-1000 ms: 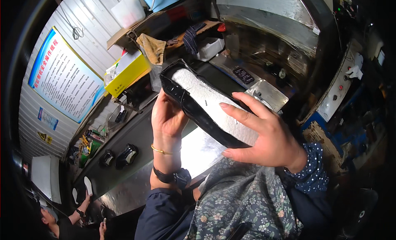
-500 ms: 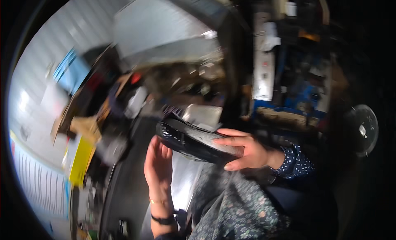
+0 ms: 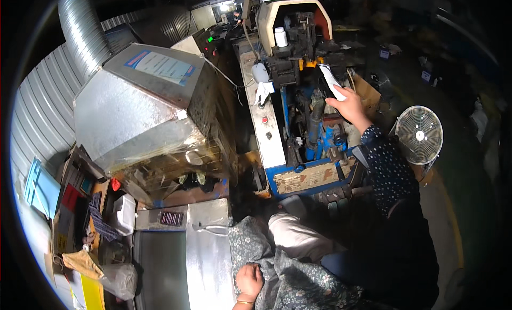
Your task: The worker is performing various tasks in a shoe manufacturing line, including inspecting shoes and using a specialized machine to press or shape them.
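Note:
My right hand (image 3: 349, 105) reaches out over a blue and dark machine (image 3: 314, 134), its fingers closed round a shoe (image 3: 332, 82). The pale underside of the shoe faces me; its black side shows only as a narrow edge. Down at my lap, my left hand (image 3: 249, 280) lies against a grey floral apron (image 3: 304, 280) with the fingers curled in. What is inside those fingers, if anything, is hidden. Beside that hand runs a bare metal surface (image 3: 205, 262), where a pliers-like metal tool (image 3: 213, 226) lies near the far end.
A metal hood (image 3: 138, 107) with a duct stands at left, over a plastic-draped opening. Nearer are a dark belt (image 3: 160, 267) and a cluttered shelf (image 3: 80, 187). A white control panel (image 3: 266, 134) flanks the machine, which carries a white bottle (image 3: 280, 37). A round fan (image 3: 420, 135) stands at right.
The view has swung toward the machine. My right hand has carried the shoe away from my lap and out over the machine. My left hand has come off the shoe and dropped to the apron.

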The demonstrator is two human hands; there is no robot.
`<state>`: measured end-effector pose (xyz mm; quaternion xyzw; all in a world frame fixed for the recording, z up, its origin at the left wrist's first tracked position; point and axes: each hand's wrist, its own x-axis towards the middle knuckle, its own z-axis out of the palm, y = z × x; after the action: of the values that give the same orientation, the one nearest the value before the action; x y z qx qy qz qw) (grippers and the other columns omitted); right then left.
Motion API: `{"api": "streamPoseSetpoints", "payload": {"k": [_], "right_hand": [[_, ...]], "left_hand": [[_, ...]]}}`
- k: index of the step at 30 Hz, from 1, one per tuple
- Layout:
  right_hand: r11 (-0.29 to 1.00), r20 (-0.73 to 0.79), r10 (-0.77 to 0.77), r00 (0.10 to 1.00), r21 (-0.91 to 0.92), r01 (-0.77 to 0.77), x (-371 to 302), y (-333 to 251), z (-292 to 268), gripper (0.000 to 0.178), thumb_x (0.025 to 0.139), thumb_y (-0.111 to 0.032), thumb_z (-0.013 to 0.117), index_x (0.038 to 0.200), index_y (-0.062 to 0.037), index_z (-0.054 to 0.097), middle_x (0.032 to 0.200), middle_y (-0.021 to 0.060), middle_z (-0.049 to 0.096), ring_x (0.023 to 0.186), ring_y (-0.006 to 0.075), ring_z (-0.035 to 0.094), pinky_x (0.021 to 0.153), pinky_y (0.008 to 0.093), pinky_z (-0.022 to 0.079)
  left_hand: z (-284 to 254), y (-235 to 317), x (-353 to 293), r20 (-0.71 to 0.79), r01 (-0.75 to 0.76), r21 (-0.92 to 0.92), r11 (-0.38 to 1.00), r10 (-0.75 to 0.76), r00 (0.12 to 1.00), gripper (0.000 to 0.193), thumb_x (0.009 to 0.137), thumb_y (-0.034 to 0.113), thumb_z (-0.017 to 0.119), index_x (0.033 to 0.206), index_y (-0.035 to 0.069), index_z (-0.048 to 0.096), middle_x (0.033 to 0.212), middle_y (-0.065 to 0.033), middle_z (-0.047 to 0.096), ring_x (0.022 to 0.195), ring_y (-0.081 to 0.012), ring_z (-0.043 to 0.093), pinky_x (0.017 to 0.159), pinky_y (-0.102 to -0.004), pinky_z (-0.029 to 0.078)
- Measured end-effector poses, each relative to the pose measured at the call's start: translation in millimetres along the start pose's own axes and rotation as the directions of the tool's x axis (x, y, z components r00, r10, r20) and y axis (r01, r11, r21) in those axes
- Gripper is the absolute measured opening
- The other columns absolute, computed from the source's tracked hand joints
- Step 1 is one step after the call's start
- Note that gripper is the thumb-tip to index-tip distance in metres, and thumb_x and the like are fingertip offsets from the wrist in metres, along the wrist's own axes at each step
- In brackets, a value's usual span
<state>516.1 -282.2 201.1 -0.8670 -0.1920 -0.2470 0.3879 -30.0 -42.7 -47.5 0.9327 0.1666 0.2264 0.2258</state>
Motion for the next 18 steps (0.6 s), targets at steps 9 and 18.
{"api": "streamPoseSetpoints", "payload": {"k": [9,18], "right_hand": [[0.991,0.114,0.017,0.993,-0.134,-0.001,33.5,16.1,31.9,0.066,0.068,-0.049,0.075,0.126,-0.0183,0.065,0.126,0.0168,0.059,0.112,0.0330,0.060,0.093,0.0395,0.049],[0.899,0.080,-0.101,0.992,-0.420,0.126,1.5,1.0,48.1,0.075,0.079,-0.050,0.067,0.146,-0.0250,0.043,0.149,0.0262,0.034,0.112,0.0459,0.054,0.097,0.0441,0.047]], "left_hand": [[-2.5,14.9,15.1,-0.053,0.015,0.039,0.999,-0.013,0.999,0.009,0.080,0.015,0.063,0.085,0.007,0.065,0.079,-0.0137,0.063,0.073,-0.0364,0.060,0.066,-0.0466,0.047],[-2.8,21.8,18.5,-0.065,0.033,0.032,0.999,-0.031,0.997,0.010,0.079,0.015,0.064,0.084,0.006,0.065,0.079,-0.0145,0.063,0.073,-0.0366,0.060,0.066,-0.0464,0.047]]}}
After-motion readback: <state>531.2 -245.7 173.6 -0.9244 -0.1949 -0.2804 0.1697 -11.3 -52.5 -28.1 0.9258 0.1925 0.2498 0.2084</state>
